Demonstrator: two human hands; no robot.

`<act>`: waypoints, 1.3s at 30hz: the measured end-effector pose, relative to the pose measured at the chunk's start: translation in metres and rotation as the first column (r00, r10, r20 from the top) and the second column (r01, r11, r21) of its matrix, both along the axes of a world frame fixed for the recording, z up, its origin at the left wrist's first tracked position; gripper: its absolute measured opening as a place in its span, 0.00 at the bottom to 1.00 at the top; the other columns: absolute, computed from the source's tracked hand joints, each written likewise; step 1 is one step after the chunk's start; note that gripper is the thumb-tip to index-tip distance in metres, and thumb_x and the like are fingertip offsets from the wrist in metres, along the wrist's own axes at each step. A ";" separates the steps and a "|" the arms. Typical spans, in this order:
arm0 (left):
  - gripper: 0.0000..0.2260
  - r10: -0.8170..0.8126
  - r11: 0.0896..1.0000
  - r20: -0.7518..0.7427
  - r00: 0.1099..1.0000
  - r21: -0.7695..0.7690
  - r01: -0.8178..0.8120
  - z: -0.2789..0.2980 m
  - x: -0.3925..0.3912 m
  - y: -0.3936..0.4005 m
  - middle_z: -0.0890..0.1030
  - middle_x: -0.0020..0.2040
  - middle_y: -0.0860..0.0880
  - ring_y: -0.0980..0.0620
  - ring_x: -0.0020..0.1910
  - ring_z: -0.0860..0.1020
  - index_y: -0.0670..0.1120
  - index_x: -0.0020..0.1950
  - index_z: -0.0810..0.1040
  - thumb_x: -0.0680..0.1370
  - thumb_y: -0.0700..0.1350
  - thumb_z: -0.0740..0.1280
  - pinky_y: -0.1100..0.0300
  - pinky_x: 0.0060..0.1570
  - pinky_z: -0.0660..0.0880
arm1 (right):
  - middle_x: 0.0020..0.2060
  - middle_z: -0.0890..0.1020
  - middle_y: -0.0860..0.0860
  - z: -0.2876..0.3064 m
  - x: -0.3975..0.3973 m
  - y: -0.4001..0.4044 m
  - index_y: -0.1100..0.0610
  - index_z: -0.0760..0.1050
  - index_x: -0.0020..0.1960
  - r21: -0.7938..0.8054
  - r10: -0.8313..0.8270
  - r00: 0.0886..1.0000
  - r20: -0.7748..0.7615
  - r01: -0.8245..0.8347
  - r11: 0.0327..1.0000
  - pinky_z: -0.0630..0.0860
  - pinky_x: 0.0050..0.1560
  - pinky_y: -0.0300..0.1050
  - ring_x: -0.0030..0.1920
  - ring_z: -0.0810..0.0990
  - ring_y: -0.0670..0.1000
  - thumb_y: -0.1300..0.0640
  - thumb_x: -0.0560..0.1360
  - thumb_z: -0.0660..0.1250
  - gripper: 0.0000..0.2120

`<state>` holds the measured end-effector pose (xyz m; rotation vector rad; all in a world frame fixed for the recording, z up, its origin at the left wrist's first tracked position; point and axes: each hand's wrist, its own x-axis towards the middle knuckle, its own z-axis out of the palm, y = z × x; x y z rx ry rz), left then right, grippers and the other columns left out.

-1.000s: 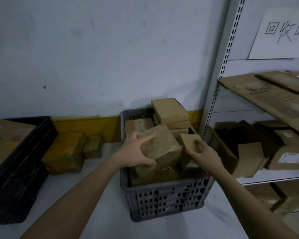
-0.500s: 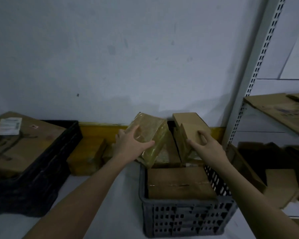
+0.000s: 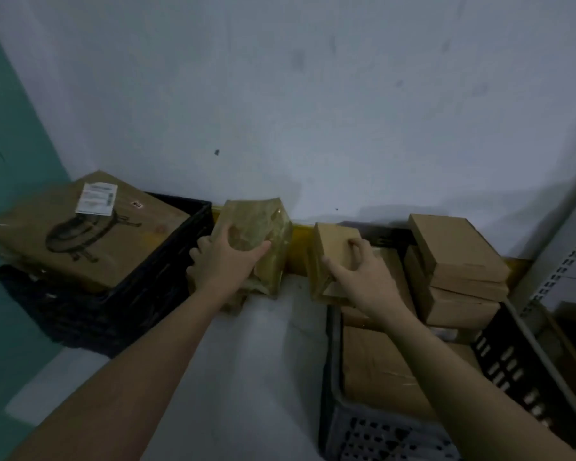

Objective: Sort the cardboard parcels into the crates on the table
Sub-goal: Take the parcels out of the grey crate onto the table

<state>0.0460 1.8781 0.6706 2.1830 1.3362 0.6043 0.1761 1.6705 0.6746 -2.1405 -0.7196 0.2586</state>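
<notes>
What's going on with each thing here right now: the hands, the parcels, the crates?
Left hand: gripping the taped parcel, held tilted above the table.
Right hand: gripping the small box, held at the grey crate's far left corner.
Grey crate: holds a flat parcel and stacked boxes.
Black crate: large labelled box lying tilted on top.
</notes>
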 end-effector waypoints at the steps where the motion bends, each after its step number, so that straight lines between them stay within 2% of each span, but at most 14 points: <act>1: 0.45 0.018 1.000 0.002 1.000 -0.016 -0.018 -0.007 -0.003 0.007 0.65 0.70 0.41 0.37 0.68 0.64 0.61 0.75 0.59 0.62 0.79 0.63 0.38 0.62 0.65 | 0.67 0.71 0.54 -0.006 -0.001 0.012 0.40 0.58 0.74 -0.015 0.013 1.000 -0.010 -0.013 1.000 0.77 0.59 0.59 0.61 0.76 0.58 0.27 0.67 0.62 0.40; 3: 0.46 0.036 0.999 -0.020 0.999 -0.027 -0.036 -0.019 -0.008 0.021 0.64 0.70 0.41 0.37 0.68 0.64 0.60 0.75 0.59 0.62 0.78 0.64 0.38 0.62 0.65 | 0.68 0.71 0.55 -0.015 0.000 0.033 0.42 0.58 0.74 -0.070 0.017 1.000 -0.019 -0.018 0.997 0.76 0.60 0.59 0.62 0.75 0.60 0.28 0.69 0.63 0.38; 6: 0.46 0.055 0.998 -0.046 0.997 -0.028 -0.056 -0.027 -0.013 0.053 0.64 0.69 0.41 0.37 0.68 0.64 0.60 0.74 0.58 0.62 0.78 0.65 0.38 0.62 0.64 | 0.68 0.70 0.56 -0.029 0.004 0.067 0.46 0.59 0.74 -0.156 0.003 0.999 -0.043 -0.010 0.988 0.75 0.62 0.61 0.63 0.75 0.62 0.27 0.67 0.63 0.42; 11: 0.45 0.012 0.998 -0.025 1.000 -0.065 -0.014 -0.038 -0.011 0.114 0.65 0.68 0.42 0.38 0.67 0.64 0.61 0.72 0.60 0.59 0.77 0.66 0.39 0.63 0.64 | 0.67 0.68 0.55 -0.062 0.002 0.118 0.46 0.55 0.76 -0.229 -0.032 0.995 -0.097 0.009 0.973 0.76 0.56 0.55 0.56 0.74 0.56 0.27 0.69 0.63 0.43; 16: 0.44 -0.059 0.994 -0.039 0.998 -0.089 0.055 -0.059 -0.006 0.152 0.65 0.68 0.43 0.38 0.67 0.65 0.61 0.71 0.60 0.60 0.77 0.66 0.39 0.63 0.65 | 0.69 0.66 0.56 -0.104 -0.010 0.162 0.45 0.53 0.76 -0.318 -0.173 0.976 -0.133 0.123 0.940 0.75 0.58 0.56 0.62 0.74 0.60 0.25 0.66 0.62 0.46; 19: 0.43 -0.088 0.989 -0.038 0.995 -0.121 0.083 -0.070 -0.004 0.172 0.65 0.69 0.43 0.38 0.68 0.64 0.60 0.71 0.60 0.61 0.76 0.67 0.39 0.63 0.65 | 0.71 0.64 0.56 -0.128 -0.018 0.179 0.45 0.53 0.76 -0.367 -0.251 0.953 -0.168 0.176 0.913 0.75 0.57 0.54 0.63 0.73 0.60 0.27 0.68 0.64 0.45; 25: 0.42 -0.130 0.985 -0.045 0.990 -0.116 0.124 -0.080 0.010 0.198 0.65 0.70 0.42 0.38 0.68 0.64 0.60 0.71 0.61 0.63 0.76 0.67 0.39 0.63 0.65 | 0.72 0.63 0.56 -0.175 -0.044 0.198 0.46 0.51 0.78 -0.316 -0.310 0.895 -0.319 0.208 0.926 0.75 0.58 0.55 0.65 0.72 0.61 0.34 0.70 0.69 0.45; 28: 0.43 -0.150 0.983 -0.046 0.988 -0.117 0.143 -0.088 0.022 0.202 0.64 0.70 0.43 0.38 0.68 0.64 0.61 0.72 0.60 0.62 0.77 0.65 0.39 0.63 0.65 | 0.72 0.63 0.56 -0.193 -0.048 0.210 0.48 0.51 0.78 -0.312 -0.355 0.876 -0.328 0.254 0.915 0.75 0.62 0.59 0.67 0.71 0.61 0.35 0.69 0.71 0.46; 31: 0.43 -0.157 0.982 -0.035 0.987 -0.112 0.153 -0.094 0.037 0.207 0.64 0.69 0.43 0.39 0.68 0.64 0.62 0.71 0.60 0.61 0.79 0.62 0.40 0.62 0.65 | 0.73 0.63 0.56 -0.206 -0.039 0.222 0.49 0.52 0.76 -0.300 -0.379 0.863 -0.336 0.283 0.911 0.75 0.62 0.62 0.68 0.70 0.62 0.38 0.69 0.73 0.45; 34: 0.44 -0.164 0.984 -0.063 0.984 -0.087 0.158 -0.095 0.055 0.212 0.65 0.69 0.44 0.40 0.67 0.65 0.62 0.71 0.59 0.60 0.79 0.61 0.40 0.62 0.66 | 0.72 0.64 0.55 -0.219 -0.028 0.232 0.50 0.53 0.73 -0.253 -0.369 0.858 -0.356 0.292 0.922 0.76 0.61 0.61 0.68 0.69 0.62 0.39 0.68 0.75 0.44; 39: 0.44 -0.168 0.983 -0.085 0.982 -0.083 0.161 -0.101 0.082 0.217 0.65 0.68 0.44 0.40 0.68 0.65 0.62 0.71 0.60 0.60 0.80 0.60 0.39 0.63 0.65 | 0.68 0.67 0.55 -0.238 -0.019 0.251 0.53 0.55 0.70 -0.255 -0.352 0.859 -0.372 0.270 0.928 0.75 0.59 0.59 0.65 0.70 0.60 0.36 0.68 0.73 0.42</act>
